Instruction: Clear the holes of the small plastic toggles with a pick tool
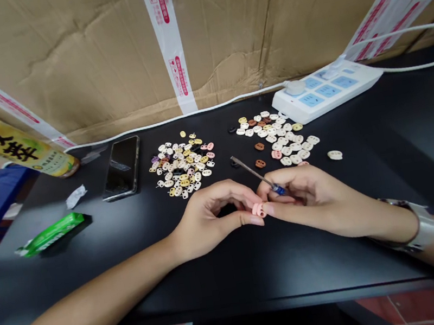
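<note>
Between the fingertips of my left hand (219, 214) is a small pink cord lock (258, 210), an oval plastic piece with holes. The thumb of my right hand (309, 197) presses against its right side. My right fingers also hold a small screwdriver (258, 173), its thin metal shaft pointing up and left, its blue handle partly hidden by the hand. Beyond my left hand lies a pile of mixed small plastic pieces (184, 165), white, yellow, pink, black and purple. Past my right hand, a spread of mostly cream cord locks (283, 138) includes several brown and pink ones.
A white power strip (327, 90) with a cable stands at the back right, before a cardboard wall (101, 54). On the left are a black phone (122, 167), a yellow-labelled bottle (12, 143), a green wrapper (53, 233) and crumpled paper (76, 196). All rest on a black table (219, 277).
</note>
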Demonstrator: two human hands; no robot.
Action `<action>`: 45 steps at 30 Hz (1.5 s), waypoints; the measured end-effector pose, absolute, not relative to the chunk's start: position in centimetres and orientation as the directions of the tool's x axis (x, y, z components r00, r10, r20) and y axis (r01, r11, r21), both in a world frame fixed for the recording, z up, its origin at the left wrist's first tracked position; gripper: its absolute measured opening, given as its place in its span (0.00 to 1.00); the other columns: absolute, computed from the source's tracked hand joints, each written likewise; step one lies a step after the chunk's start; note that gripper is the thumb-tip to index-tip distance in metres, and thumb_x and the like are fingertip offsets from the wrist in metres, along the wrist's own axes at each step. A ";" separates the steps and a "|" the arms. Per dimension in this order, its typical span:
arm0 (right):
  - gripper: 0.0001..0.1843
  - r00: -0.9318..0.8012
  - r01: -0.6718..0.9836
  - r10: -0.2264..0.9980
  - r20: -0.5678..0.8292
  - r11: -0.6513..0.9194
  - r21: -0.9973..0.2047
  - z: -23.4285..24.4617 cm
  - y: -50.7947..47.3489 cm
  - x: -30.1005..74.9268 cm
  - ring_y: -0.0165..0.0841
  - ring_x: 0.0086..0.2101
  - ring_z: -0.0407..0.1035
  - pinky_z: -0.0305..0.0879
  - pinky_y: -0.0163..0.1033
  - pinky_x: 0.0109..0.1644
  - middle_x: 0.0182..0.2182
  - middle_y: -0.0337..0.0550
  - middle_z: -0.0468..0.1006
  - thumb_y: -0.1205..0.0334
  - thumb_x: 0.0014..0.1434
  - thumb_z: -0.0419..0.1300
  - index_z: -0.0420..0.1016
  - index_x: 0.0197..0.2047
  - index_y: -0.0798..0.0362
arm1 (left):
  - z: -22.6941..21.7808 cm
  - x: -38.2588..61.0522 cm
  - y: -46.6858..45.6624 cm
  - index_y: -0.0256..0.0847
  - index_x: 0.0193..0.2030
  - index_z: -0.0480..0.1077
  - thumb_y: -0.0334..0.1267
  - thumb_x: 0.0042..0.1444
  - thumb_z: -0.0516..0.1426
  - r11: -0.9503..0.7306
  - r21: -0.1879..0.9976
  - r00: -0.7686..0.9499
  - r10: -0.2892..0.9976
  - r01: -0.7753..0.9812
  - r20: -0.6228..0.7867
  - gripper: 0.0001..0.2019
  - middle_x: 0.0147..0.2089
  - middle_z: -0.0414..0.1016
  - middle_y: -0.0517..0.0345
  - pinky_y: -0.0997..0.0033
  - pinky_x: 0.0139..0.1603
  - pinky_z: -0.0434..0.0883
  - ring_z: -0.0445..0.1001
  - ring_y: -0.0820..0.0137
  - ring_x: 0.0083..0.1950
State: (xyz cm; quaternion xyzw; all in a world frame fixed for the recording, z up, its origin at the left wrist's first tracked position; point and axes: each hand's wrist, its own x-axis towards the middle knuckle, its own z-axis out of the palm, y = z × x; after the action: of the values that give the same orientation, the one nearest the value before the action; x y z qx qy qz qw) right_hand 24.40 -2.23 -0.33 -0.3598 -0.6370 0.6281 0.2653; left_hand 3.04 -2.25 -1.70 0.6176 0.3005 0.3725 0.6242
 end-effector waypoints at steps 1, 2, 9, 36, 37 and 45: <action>0.12 -0.598 0.117 0.794 -0.110 -0.049 -0.992 -0.3 -2.3 24.4 0.24 0.25 0.50 0.49 0.33 0.27 0.24 0.31 0.56 0.56 0.57 0.68 0.71 0.33 0.54 | -1.6 3.1 -2.3 0.37 0.38 0.77 0.28 0.51 0.67 -0.059 0.993 0.534 0.839 -0.098 0.103 0.08 0.36 0.78 0.57 0.75 0.43 0.74 0.76 0.75 0.37; 0.12 -0.594 0.110 0.797 -0.105 -0.049 -0.993 -0.3 -2.3 24.3 0.24 0.25 0.50 0.50 0.33 0.28 0.24 0.31 0.56 0.56 0.57 0.68 0.72 0.33 0.54 | -1.6 3.1 -2.4 0.37 0.38 0.77 0.27 0.51 0.67 -0.078 0.992 0.525 0.842 -0.100 0.119 0.08 0.36 0.78 0.57 0.75 0.44 0.74 0.76 0.75 0.38; 0.16 -0.544 0.106 0.830 -0.121 -0.074 -0.992 0.2 -2.4 23.9 0.25 0.26 0.52 0.51 0.34 0.29 0.24 0.32 0.59 0.49 0.57 0.67 0.74 0.32 0.55 | -1.5 3.1 -2.7 0.37 0.40 0.77 0.27 0.52 0.66 -0.198 0.978 0.482 0.851 -0.072 0.208 0.09 0.37 0.77 0.55 0.73 0.45 0.75 0.77 0.72 0.39; 0.12 -0.563 0.141 0.818 -0.116 -0.043 -0.989 0.2 -2.2 24.6 0.26 0.28 0.57 0.53 0.35 0.31 0.29 0.37 0.68 0.53 0.61 0.65 0.79 0.41 0.53 | -1.7 2.7 -1.5 0.41 0.45 0.78 0.28 0.53 0.66 -0.060 0.983 0.579 0.801 -0.176 0.153 0.12 0.46 0.73 0.54 0.72 0.49 0.72 0.74 0.71 0.47; 0.11 -0.554 0.124 0.826 -0.102 -0.039 -0.992 0.2 -2.1 24.6 0.26 0.28 0.56 0.52 0.35 0.30 0.29 0.37 0.69 0.54 0.61 0.65 0.79 0.41 0.53 | -1.7 2.7 -1.4 0.40 0.44 0.78 0.27 0.53 0.66 -0.014 0.979 0.571 0.810 -0.205 0.132 0.12 0.46 0.74 0.54 0.72 0.50 0.71 0.75 0.71 0.48; 0.15 -0.431 0.093 0.902 0.013 0.059 -0.994 -0.5 -1.4 26.0 0.26 0.23 0.54 0.50 0.35 0.25 0.22 0.33 0.59 0.50 0.67 0.57 0.79 0.42 0.51 | -2.1 2.6 -0.7 0.41 0.44 0.79 0.27 0.54 0.66 0.215 0.891 0.491 0.871 -0.400 0.010 0.11 0.38 0.79 0.60 0.81 0.45 0.71 0.75 0.79 0.39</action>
State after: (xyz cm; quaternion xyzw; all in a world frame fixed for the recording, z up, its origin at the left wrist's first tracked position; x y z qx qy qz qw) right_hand 25.96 -1.40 -0.49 -0.3934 -0.6326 0.5617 0.3600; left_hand 2.57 -0.70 -2.13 0.4532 0.2600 0.4325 0.7348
